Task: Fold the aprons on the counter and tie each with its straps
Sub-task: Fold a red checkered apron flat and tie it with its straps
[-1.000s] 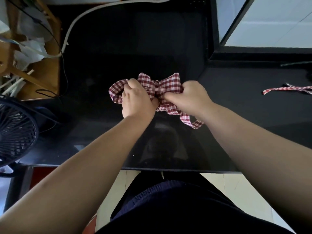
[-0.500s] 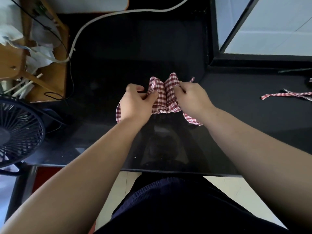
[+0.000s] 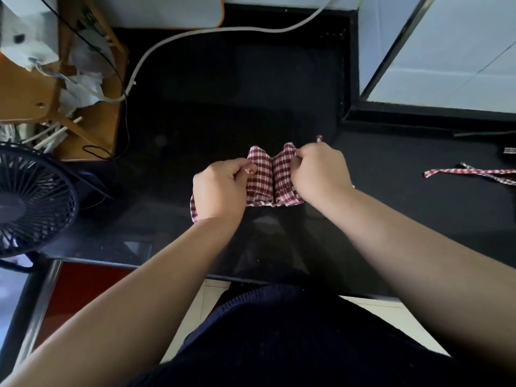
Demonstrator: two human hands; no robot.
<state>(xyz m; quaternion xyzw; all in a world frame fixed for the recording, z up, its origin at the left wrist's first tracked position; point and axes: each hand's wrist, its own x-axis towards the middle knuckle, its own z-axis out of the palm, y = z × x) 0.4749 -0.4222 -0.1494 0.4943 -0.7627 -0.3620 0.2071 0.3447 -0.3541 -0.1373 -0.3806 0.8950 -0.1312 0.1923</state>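
Note:
A red-and-white checked apron [image 3: 269,180], folded into a small bundle pinched at its middle, lies on the black counter [image 3: 223,113]. My left hand [image 3: 220,188] grips its left side, thumb and fingers pinching cloth; a strap loop hangs below that hand. My right hand [image 3: 321,171] grips the right side, fingers curled over the fabric, with a strap end poking up behind the knuckles. Checked straps of a second apron [image 3: 469,173] lie at the far right; the rest of it is out of view.
A dark table fan [image 3: 30,202] stands at the left counter edge. Behind it is a wooden rack [image 3: 89,127] with papers and cables. A white cable [image 3: 223,32] curves across the back. A raised black ledge [image 3: 418,118] and white tiled wall stand at the back right.
The loose bow-shaped cloth has been drawn in to a tight upright bundle cinched in the middle. Both hands have shifted apart to its two sides. The trailing strap at the lower right is gone from view.

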